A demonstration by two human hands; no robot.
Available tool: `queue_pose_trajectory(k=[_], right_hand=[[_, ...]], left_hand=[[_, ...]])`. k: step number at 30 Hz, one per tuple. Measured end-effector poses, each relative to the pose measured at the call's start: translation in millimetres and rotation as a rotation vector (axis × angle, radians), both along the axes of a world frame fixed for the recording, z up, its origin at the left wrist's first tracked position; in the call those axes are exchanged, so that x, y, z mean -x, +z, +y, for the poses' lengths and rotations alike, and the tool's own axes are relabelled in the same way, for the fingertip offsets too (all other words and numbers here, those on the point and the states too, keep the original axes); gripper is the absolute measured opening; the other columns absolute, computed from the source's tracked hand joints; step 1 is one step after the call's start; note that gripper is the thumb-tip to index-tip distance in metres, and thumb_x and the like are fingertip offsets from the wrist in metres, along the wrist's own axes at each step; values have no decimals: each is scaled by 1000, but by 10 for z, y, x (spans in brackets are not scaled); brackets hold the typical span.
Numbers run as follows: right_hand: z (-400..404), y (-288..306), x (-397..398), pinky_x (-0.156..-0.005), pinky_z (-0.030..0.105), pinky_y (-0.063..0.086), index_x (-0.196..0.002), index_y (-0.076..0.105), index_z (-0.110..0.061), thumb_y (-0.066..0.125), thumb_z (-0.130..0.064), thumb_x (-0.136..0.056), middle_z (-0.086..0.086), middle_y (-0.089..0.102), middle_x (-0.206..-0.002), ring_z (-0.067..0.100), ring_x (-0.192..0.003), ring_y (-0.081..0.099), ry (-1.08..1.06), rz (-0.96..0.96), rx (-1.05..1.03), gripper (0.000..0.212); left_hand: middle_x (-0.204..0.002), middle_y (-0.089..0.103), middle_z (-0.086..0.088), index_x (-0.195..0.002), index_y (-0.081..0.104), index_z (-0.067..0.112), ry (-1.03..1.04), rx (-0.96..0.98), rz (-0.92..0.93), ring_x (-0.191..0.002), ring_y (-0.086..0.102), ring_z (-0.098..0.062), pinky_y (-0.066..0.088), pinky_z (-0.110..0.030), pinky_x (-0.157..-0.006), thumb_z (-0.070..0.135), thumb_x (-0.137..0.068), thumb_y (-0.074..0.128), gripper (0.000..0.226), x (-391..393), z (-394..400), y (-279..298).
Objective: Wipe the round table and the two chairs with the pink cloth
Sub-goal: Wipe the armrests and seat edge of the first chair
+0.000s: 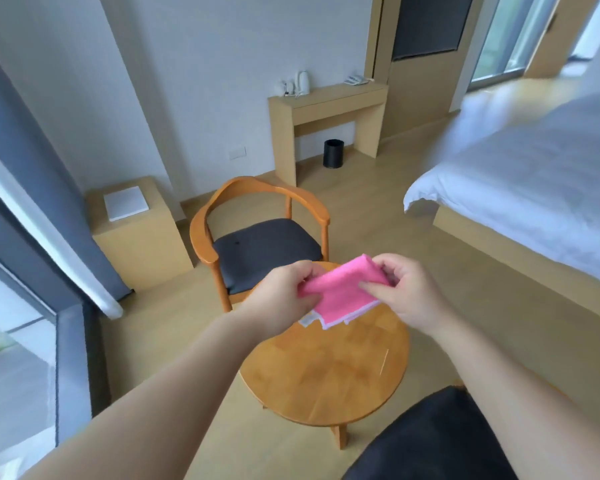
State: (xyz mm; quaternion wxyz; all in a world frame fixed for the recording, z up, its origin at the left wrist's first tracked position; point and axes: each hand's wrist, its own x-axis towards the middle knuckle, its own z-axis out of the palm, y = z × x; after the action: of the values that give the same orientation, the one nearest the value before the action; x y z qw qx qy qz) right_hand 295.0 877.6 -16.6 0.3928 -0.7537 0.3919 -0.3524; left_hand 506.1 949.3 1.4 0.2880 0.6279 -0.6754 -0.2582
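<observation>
Pink cloth (pixel 340 292) held in the air above the far edge of the round table (pixel 323 368), pinched closed at 2 ends by left hand (pixel 284 299) and right hand (pixel 406 289). Better to fold into a flat pad before lowering. Free tabletop below; far chair (pixel 260 244) just beyond the rim, near chair (pixel 437 441) close at the front, so short strokes near edges.

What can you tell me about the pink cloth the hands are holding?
The pink cloth is bright pink with a thin white stitched edge and a small white tag at its lower corner. It looks soft, like a cleaning rag, and is folded over in layers. The left hand and right hand pinch it at either side, holding it in the air above the far edge of the round table. It does not seem to touch the tabletop.
</observation>
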Motion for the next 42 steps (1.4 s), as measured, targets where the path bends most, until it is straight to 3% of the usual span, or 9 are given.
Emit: queue_pose_trajectory(k=[2, 6, 15, 18, 24, 29, 35, 39, 42], right_hand=[[-163, -65, 136, -66, 43, 49, -81, 66, -15, 72, -5, -81, 9, 65, -76, 24, -69, 57, -71, 42, -8, 12], [-215, -150, 626, -57, 16, 45, -77, 61, -30, 76, -17, -80, -16, 64, -70, -1, -62, 57, -298, 121, -16, 20], [1085, -175, 1668, -60, 28, 40, -76, 59, -15, 72, -11, -83, 7, 61, -68, 9, -62, 51, -1049, 181, -198, 15], [1816, -104, 1588, -62, 30, 42, -83, 60, -4, 69, -7, -83, 19, 63, -81, 15, -67, 55, -1280, 206, -266, 9], [3026, -266, 1058, -56, 21, 37, -79, 58, -14, 64, -7, -84, 3, 57, -71, 16, -63, 49, -1674, 438, -367, 10], [3874, -698, 754, -53, 25, 34, -78, 53, -15, 56, -2, -84, -5, 48, -62, 18, -61, 47, -1929, 515, -421, 15], [4688, -1648, 541, -72, 26, 43, -118, 62, -17, 50, 0, -83, -1, 62, -94, 15, -84, 55, -2065, 422, -548, 41], [5192, -2445, 420, -69, 28, 45, -103, 66, -12, 51, 3, -79, 0, 60, -91, 18, -82, 58, -2063, 365, -626, 32], [5473, -3123, 315, -62, 29, 41, -80, 57, -16, 52, 2, -75, -2, 51, -79, 20, -73, 54, -2066, 311, -693, 20]], left_hand=[[-85, 64, 8, -93, 60, 28, -71, -16, -14, -75, 58, -4, 52, -27, -65, 10, -83, 63, 21, 28, -324, -43], [-77, 60, 13, -87, 58, 34, -289, -5, 4, -70, 54, 5, 43, -11, -58, 8, -83, 65, 27, 408, -905, -128], [-68, 58, 11, -79, 61, 28, -969, -86, 224, -61, 50, -1, 41, -17, -61, 3, -82, 67, 27, 1978, -1193, -481], [-75, 64, 14, -80, 60, 35, -1198, -143, 267, -66, 55, -2, 44, -19, -67, 9, -83, 69, 28, 2370, -882, -644], [-83, 61, 21, -90, 54, 40, -1581, -165, 214, -80, 55, 14, 38, 1, -63, 18, -86, 65, 24, 2647, 107, -935], [-87, 61, 8, -94, 55, 30, -1780, -287, 171, -76, 58, -7, 49, -22, -64, 15, -88, 59, 17, 2689, 1055, -1357], [-94, 58, 7, -105, 51, 24, -1840, -386, 56, -83, 59, -8, 52, -25, -68, 10, -90, 55, 21, 2669, 2112, -2293], [-93, 56, 7, -109, 51, 20, -1825, -389, -30, -82, 59, -13, 37, -16, -58, 7, -89, 54, 24, 2560, 2721, -3218], [-108, 61, 0, -123, 50, 14, -1801, -433, -104, -96, 61, -19, 45, -23, -75, 10, -89, 57, 35, 2481, 3035, -3965]])
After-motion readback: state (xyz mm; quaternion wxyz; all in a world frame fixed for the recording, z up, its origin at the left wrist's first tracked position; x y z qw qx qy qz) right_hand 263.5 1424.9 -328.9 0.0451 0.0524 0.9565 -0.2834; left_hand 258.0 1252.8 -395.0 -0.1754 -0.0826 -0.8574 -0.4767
